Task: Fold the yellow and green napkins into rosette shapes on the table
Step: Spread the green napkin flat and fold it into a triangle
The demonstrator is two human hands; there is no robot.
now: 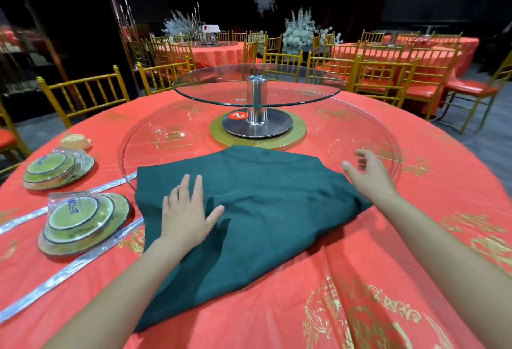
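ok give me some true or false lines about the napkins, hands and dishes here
1. The left hand lies flat on the green napkin. True.
2. The right hand grips a plate. False: it holds nothing, its fingers are open.
3. The green napkin is rolled into a rosette. False: it lies spread out, unrolled.
4. Two wrapped dish sets sit left of the green napkin. True.
5. The yellow napkin lies under the left hand. False: it sits far left, beyond the dishes.
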